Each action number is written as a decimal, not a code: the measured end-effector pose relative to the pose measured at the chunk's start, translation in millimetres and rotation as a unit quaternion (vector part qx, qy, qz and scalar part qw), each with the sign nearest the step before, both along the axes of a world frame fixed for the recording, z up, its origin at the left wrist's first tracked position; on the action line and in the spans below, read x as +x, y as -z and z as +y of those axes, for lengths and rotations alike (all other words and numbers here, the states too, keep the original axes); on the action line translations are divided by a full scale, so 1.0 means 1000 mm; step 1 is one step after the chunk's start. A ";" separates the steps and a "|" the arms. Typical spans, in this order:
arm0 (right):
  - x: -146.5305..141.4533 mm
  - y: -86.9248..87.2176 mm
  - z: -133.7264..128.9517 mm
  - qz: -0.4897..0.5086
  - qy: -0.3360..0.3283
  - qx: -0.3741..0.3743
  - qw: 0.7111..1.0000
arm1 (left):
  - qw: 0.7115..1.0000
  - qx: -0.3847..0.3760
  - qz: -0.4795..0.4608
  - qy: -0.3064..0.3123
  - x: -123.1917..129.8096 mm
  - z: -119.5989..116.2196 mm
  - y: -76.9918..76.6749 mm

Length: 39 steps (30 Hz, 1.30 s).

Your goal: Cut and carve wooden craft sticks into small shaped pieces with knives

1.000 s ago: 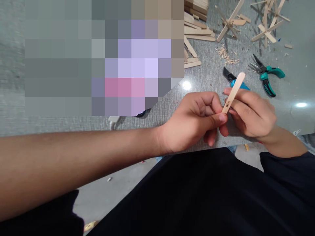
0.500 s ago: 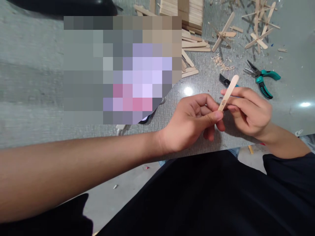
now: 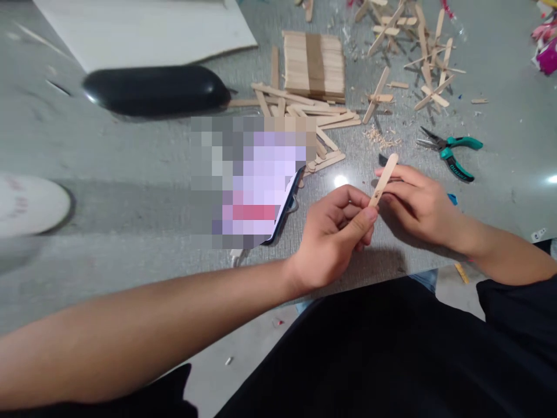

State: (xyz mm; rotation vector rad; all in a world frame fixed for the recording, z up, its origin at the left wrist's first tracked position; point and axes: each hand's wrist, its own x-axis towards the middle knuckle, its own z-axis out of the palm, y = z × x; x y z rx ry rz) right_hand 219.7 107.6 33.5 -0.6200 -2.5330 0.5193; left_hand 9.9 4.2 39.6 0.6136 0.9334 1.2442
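My left hand is closed, with thumb and fingers pinching the lower end of a wooden craft stick. The stick slants up to the right and has a small dark mark near the pinched end. Beside it is my right hand, its fingers stretched toward the stick and the fingertips partly behind it. Whether they touch it I cannot tell. The dark end of a cutter knife shows just behind the stick; most of the knife is hidden by my right hand. Green-handled pliers lie beyond that hand.
A phone with a blurred screen lies left of my hands. Behind it are loose sticks and a banded stick bundle. Crossed stick pieces and wood shavings are at the back right. A black case sits at the left.
The view has shifted, bringing more of the table's far side into sight. Both hands stay near each other, and the stick remains in my left hand.
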 end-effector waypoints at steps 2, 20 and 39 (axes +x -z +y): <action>-0.004 0.011 0.001 -0.019 0.012 0.015 1.000 | 1.000 0.000 0.010 -0.004 -0.001 -0.002 0.003; 0.127 0.005 0.156 -0.245 0.174 0.007 0.954 | 0.993 0.087 0.069 -0.043 0.000 0.007 0.026; 0.001 -0.024 -0.003 0.217 -0.018 -0.340 0.915 | 0.963 0.219 0.130 -0.086 0.004 -0.003 0.026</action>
